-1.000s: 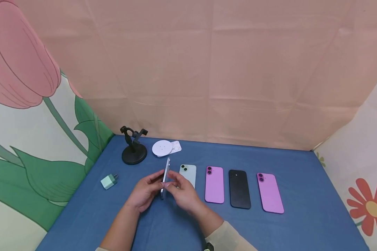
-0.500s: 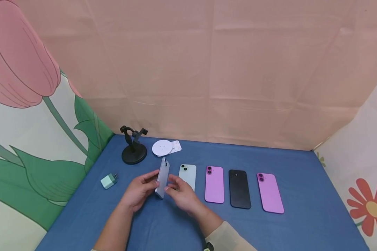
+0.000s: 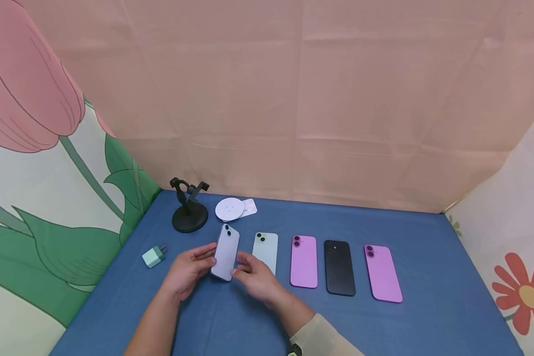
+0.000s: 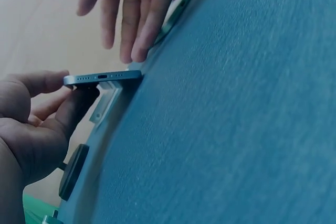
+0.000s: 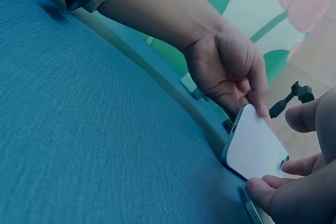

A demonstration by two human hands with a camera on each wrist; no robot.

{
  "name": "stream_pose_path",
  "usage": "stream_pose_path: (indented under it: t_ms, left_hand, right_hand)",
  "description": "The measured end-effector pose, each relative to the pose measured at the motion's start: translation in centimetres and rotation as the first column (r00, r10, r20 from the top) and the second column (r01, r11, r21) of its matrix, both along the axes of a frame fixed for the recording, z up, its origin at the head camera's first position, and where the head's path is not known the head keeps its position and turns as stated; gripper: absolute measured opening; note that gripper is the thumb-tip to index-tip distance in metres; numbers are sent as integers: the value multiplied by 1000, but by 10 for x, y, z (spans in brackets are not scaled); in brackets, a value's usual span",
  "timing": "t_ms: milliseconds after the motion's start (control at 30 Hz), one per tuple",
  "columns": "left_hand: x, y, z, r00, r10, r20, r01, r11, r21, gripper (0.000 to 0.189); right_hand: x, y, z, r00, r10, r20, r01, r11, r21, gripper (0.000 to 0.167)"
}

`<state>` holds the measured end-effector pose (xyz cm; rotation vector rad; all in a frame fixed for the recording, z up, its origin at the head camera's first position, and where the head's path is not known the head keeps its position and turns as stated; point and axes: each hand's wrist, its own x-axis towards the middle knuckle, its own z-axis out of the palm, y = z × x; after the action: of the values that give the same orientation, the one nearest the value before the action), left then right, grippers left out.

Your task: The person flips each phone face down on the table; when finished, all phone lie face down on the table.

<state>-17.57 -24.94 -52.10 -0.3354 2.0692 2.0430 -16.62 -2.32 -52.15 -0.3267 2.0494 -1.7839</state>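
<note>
A pale lilac smartphone is tilted back-side up, its twin camera lenses at the far end. My left hand grips it by the left long edge, thumb on top and fingers underneath in the left wrist view. That view also shows the charging port on the phone's bottom edge. Close by the right edge is my right hand, its fingers loosely extended and holding nothing. In the right wrist view, its fingertips come right up to the phone's edge. Behind this hand lies a mint-green phone, partly covered by it.
To the right lie a pink phone, a black phone and another pink phone. A black stand, a white round disc on a white card and a mint plug adapter are on the blue cloth.
The phone has turned from edge-on to showing its back, swinging left with my left hand. My right fingers have come off its edge and stay near it.
</note>
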Motion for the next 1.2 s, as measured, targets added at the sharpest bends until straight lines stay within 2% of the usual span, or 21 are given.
stream_pose_path:
  t_ms: [233,633,1000,1200]
  left_hand:
    - [-3,-4,-6,1000,16,-8,-16,1000,1,50]
    - [-5,-3,-17,1000,-3,-3,3,1000,-23,50]
    - [-5,8,-19,999,-28,-35,23,993,-115,48]
    - [-5,9,-18,997,-52,-52,40,979,-199,50]
  right_hand:
    - [-1,1,0,1000,7,-23,-6,999,34,58]
    - [2,3,3,1000,9,-2,-9,999,37,61]
    - [2,6,4,999,4,-52,2,992,125,60]
    - [2,7,2,996,29,-79,-16,987,158,62]
